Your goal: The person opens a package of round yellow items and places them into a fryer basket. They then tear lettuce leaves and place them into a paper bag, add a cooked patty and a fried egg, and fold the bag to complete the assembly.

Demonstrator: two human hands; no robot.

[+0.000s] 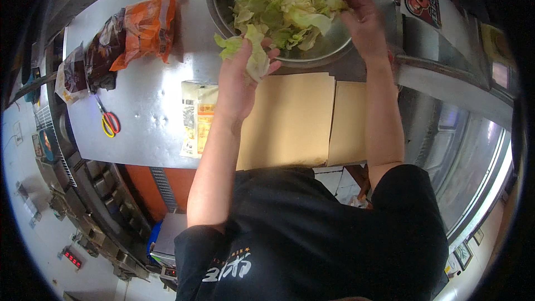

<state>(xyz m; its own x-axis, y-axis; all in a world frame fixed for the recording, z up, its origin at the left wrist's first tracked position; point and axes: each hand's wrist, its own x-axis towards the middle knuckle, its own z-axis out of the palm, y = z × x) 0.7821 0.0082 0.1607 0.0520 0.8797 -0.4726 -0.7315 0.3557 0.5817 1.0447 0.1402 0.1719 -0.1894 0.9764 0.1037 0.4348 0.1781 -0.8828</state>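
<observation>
A wide metal bowl (329, 50) stands at the far side of the table, heaped with torn pale green lettuce (287, 8). Just in front of its near left rim, my left hand (238, 75) holds a few lettuce leaves (256, 58) against the palm, the fingers curled loosely around them. My right hand (362, 19) reaches over the bowl's right side. Its thumb and fingers pinch the edge of a lettuce leaf (334, 1) at the heap's right; the fingertips are slightly blurred.
Brown cardboard sheets (290, 120) lie on the metal table (145, 128) before me, beside a printed plastic packet (190, 117). To the left are scissors (108, 122) with red and yellow handles, an orange bag (146, 28) and dark-filled plastic bags (103, 50). A glass-sided unit (446, 134) stands right.
</observation>
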